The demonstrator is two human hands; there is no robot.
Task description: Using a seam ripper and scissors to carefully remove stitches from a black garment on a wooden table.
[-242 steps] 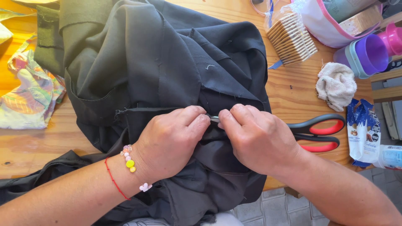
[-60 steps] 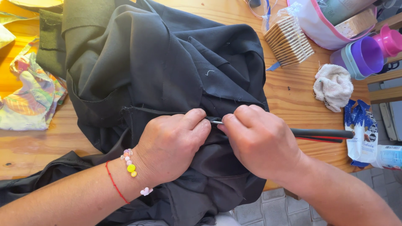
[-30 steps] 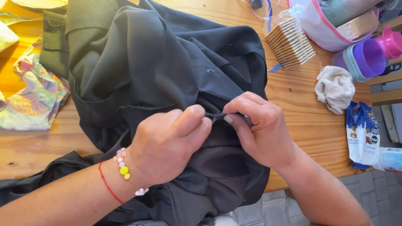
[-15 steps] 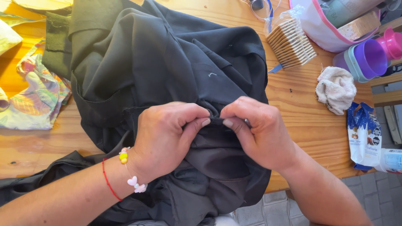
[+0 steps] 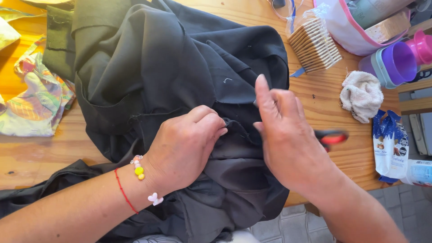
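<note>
We see the left hand curled, fingertips pinching a fold of the black garment heaped on the wooden table. The right hand hovers over the cloth, fingers loosely spread, seemingly holding nothing; red-handled scissors lie just behind it.

Home sewing table: wooden tabletop, fabric scraps, scissors, snack packets.
</note>
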